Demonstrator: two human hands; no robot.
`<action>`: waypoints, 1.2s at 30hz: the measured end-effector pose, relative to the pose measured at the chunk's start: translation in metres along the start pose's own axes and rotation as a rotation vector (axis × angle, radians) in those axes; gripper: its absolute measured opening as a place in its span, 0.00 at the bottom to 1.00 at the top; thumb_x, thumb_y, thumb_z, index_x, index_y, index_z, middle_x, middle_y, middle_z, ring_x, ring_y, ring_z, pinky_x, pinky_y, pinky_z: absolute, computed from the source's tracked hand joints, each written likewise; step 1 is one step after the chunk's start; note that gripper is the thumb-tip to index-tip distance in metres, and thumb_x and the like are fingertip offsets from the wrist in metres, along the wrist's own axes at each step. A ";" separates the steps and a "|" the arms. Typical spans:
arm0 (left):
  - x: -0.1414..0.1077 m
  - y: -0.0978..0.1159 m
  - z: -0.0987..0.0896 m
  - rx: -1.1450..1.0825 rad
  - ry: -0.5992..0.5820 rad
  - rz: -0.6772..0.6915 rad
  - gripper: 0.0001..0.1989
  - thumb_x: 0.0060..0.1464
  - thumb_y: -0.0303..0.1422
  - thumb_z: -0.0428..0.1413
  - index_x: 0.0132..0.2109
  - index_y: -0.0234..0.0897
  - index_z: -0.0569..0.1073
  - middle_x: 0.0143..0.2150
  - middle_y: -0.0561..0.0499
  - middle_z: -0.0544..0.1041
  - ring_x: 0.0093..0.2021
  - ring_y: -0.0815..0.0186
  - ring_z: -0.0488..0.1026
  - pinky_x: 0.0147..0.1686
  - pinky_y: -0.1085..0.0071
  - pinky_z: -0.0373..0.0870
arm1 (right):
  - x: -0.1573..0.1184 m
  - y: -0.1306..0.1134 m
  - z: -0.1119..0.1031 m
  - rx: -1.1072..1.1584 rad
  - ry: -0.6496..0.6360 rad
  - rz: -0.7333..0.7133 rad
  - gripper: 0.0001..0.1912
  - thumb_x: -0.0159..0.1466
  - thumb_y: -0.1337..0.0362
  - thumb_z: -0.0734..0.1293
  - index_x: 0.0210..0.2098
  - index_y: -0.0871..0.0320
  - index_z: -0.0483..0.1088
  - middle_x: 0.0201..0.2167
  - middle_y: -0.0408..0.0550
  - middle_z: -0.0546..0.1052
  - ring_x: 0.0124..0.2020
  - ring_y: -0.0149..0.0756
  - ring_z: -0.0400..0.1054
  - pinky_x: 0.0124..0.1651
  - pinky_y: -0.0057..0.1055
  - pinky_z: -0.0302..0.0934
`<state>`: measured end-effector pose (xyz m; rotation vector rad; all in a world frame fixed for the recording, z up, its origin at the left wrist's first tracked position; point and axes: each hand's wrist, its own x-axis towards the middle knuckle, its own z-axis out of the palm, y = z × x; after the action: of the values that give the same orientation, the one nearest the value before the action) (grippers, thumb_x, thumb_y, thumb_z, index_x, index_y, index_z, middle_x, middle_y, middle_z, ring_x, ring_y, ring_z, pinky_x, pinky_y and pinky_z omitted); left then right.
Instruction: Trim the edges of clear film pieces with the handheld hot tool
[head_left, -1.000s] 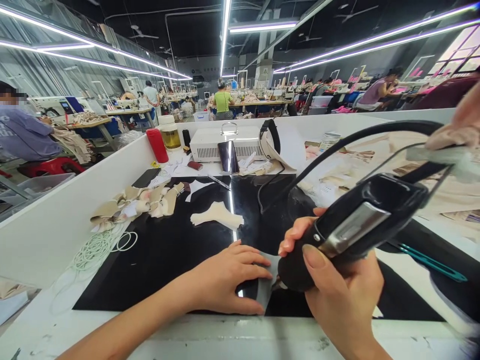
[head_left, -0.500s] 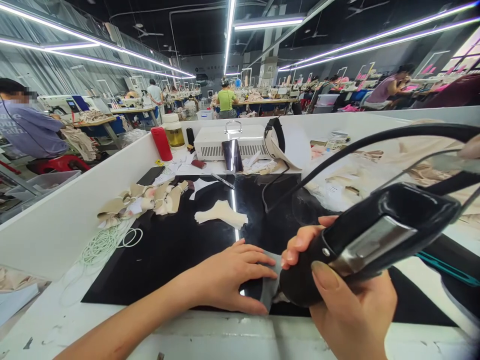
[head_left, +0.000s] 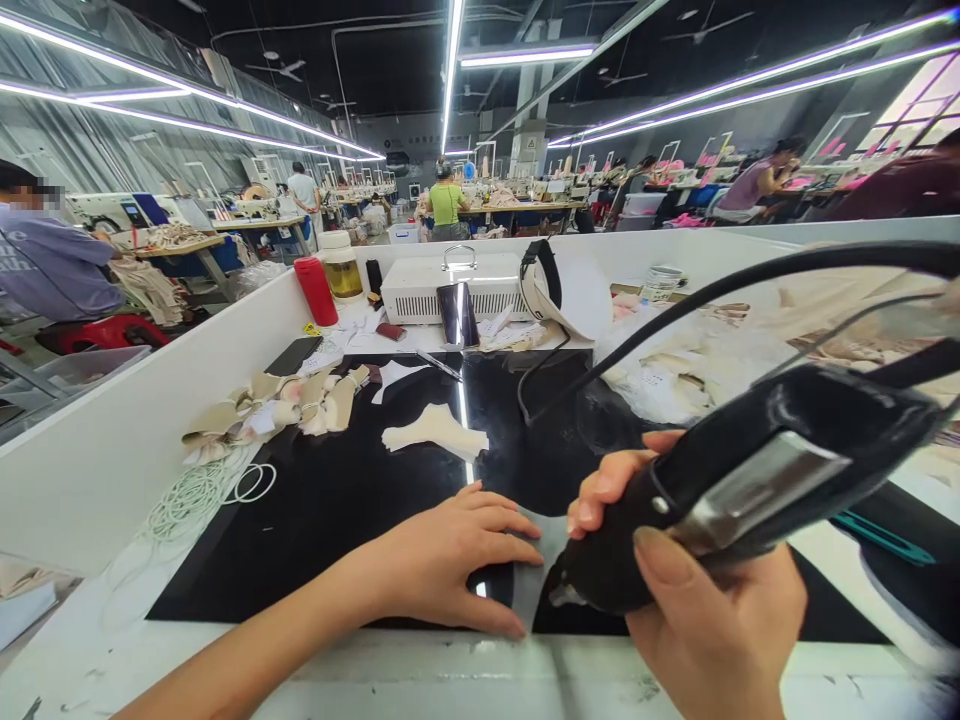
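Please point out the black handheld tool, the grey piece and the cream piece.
Black handheld tool (head_left: 765, 490), head view: the metal plate along its body.
Grey piece (head_left: 529, 586), head view: its exposed lower part.
Cream piece (head_left: 436, 430), head view: its middle.

One left hand (head_left: 442, 560) and one right hand (head_left: 712, 600): two hands in all. In the right hand: one black handheld tool (head_left: 780, 430). Under the left hand: one grey piece (head_left: 529, 590). Just beyond the left hand: one cream piece (head_left: 435, 430), then one white piece (head_left: 394, 378) and one pen (head_left: 440, 367). Left of the left hand: several beige pieces (head_left: 315, 400), overlapping, number unclear. Well beyond both hands: one red cylinder (head_left: 315, 292), one yellow-filled jar (head_left: 341, 275), one white box (head_left: 412, 290), one phone (head_left: 458, 315), one visor (head_left: 581, 290). Right of the right hand: one teal tool (head_left: 885, 538).
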<state>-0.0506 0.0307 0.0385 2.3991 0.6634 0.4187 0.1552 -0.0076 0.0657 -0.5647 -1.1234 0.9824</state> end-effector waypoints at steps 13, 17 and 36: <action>0.006 0.006 0.010 0.107 -0.044 -0.151 0.36 0.63 0.48 0.69 0.72 0.43 0.72 0.75 0.41 0.70 0.77 0.42 0.63 0.76 0.31 0.49 | 0.043 0.007 -0.017 -0.097 0.244 -0.158 0.16 0.64 0.60 0.80 0.49 0.48 0.75 0.36 0.38 0.80 0.30 0.33 0.74 0.34 0.31 0.75; 0.006 0.010 0.006 0.132 -0.082 -0.179 0.36 0.62 0.48 0.70 0.72 0.42 0.72 0.76 0.42 0.69 0.77 0.42 0.63 0.76 0.31 0.49 | 0.038 0.012 -0.015 -0.091 0.213 -0.144 0.14 0.66 0.58 0.80 0.47 0.48 0.75 0.38 0.37 0.81 0.30 0.31 0.75 0.35 0.30 0.75; 0.005 0.011 0.003 0.129 -0.085 -0.184 0.35 0.63 0.48 0.69 0.72 0.44 0.72 0.75 0.43 0.70 0.76 0.41 0.64 0.76 0.32 0.51 | 0.047 0.012 -0.027 -0.144 0.239 -0.186 0.13 0.67 0.59 0.79 0.45 0.50 0.73 0.38 0.38 0.80 0.31 0.32 0.75 0.36 0.32 0.74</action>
<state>-0.0408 0.0244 0.0438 2.4331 0.8877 0.2006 0.1805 0.0411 0.0689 -0.6624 -1.0163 0.6583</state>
